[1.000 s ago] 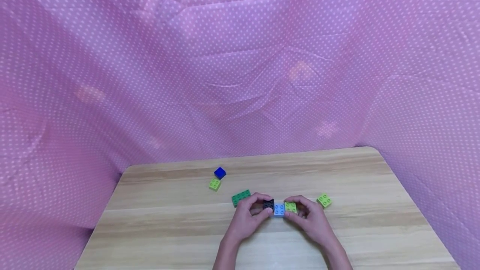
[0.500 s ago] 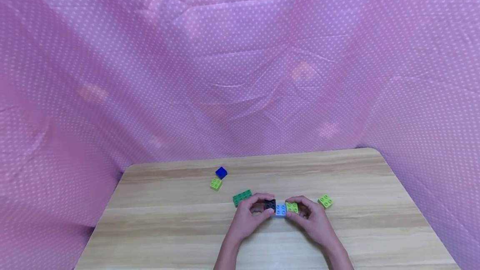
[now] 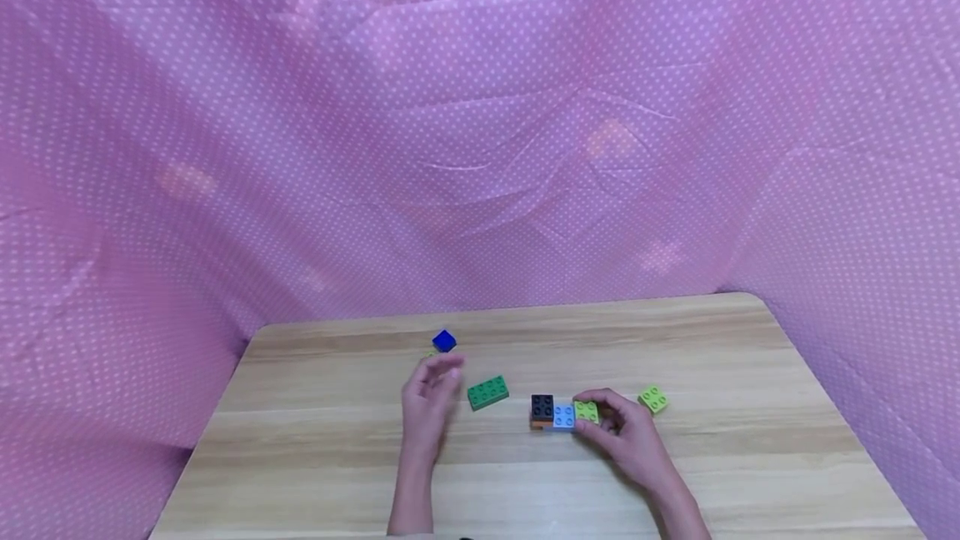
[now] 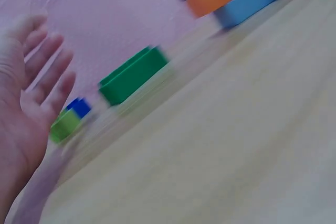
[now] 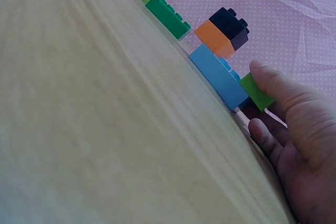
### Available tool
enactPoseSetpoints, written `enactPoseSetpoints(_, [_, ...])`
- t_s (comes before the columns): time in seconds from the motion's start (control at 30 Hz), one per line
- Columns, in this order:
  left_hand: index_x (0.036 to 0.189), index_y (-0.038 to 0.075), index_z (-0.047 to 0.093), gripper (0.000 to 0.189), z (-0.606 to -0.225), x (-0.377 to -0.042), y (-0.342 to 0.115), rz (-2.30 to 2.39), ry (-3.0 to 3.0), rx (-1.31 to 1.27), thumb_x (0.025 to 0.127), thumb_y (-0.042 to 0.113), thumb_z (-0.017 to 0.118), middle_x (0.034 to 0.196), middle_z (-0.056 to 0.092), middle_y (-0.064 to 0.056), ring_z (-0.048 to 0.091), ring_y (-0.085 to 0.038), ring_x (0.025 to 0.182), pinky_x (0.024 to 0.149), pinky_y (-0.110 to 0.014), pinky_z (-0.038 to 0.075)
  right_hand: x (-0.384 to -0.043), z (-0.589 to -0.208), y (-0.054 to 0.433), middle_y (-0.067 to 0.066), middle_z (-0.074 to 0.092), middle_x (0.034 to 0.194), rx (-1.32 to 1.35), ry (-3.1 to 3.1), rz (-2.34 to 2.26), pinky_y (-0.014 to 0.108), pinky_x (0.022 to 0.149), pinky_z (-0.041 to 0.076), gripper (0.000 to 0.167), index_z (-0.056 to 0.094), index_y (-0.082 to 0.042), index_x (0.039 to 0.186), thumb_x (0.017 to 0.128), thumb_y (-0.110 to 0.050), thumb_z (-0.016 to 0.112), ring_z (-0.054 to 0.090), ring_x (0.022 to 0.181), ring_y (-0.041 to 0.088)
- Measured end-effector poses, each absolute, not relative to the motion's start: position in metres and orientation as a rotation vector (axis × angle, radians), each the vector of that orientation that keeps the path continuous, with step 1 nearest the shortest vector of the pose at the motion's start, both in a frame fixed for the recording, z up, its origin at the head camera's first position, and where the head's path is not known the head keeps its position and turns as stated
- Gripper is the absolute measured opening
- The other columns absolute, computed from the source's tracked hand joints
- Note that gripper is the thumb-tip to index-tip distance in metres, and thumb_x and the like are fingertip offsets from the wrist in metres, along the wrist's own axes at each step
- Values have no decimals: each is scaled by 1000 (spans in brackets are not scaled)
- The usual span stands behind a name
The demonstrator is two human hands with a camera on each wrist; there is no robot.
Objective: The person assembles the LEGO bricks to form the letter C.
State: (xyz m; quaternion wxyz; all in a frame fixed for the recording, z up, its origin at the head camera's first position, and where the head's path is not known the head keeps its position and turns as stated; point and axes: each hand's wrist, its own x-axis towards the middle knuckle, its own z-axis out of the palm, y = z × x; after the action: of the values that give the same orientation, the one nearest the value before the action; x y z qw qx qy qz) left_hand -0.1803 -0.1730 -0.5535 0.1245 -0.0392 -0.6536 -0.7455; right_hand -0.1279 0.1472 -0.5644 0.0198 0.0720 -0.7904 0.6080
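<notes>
My right hand (image 3: 628, 438) pinches a lime green toy brick (image 5: 256, 93) at the right end of a light blue brick (image 5: 216, 75). On the left end of that blue brick sits an orange brick (image 5: 214, 38), topped by a black brick (image 3: 542, 407). Away to the left, my left hand (image 3: 429, 411) is raised above the table, its fingers loosely extended and holding nothing. Just past its fingertips lie a dark blue brick (image 3: 444, 341) and a second lime brick (image 4: 65, 126), mostly hidden by the hand in the head view.
A long green brick (image 3: 488, 392) lies between the left hand and the joined bricks. Right of the right hand is another lime brick (image 3: 654, 399). The wooden table (image 3: 315, 440) is backed by pink dotted cloth (image 3: 480, 148).
My left hand has let go of the black brick and moved left and away, toward the dark blue and lime bricks. The right hand keeps its grip in nearly the same place.
</notes>
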Motion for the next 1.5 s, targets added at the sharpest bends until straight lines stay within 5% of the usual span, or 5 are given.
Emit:
enactPoseSetpoints(0.17, [121,7,72,27,-557,-193,-197,-1861,-2030,168,95,8,79,124,72,-10,69,-29,107,82,-22,60,-128,-563,148,1,76,107,220,-2465,1885,24,60,54,35,75,-18,120,87,-21,87,61,71,13])
enactPoseSetpoints(0.43, [121,5,73,35,-567,-199,-206,-1523,-2229,189,87,5,85,122,72,-11,69,-33,118,109,-46,52,-126,-562,149,1,76,108,205,-2472,1902,24,60,53,35,75,-18,120,86,-21,87,61,70,13])
enactPoseSetpoints(0.9, [122,2,73,35,-567,-194,-199,-1376,-2307,197,88,4,84,123,72,-16,66,-36,121,110,-49,52,-125,-565,152,0,76,106,246,-2454,1894,24,59,52,35,75,-19,120,87,-20,87,60,70,12])
enactPoseSetpoints(1.23, [131,6,72,38,-561,-187,-188,-1733,-2019,-53,94,0,78,125,70,-11,64,-21,113,106,-39,55,-126,-566,154,0,76,108,243,-2472,1883,24,60,53,35,75,-20,120,87,-21,87,61,70,13])
enactPoseSetpoints(1.5, [134,-14,58,43,-558,-175,-160,-2160,-1852,-555,93,-16,67,135,58,-36,67,-23,120,103,-33,57,-126,-566,155,0,76,107,251,-2466,1884,24,60,53,35,75,-20,120,87,-22,87,60,70,13])
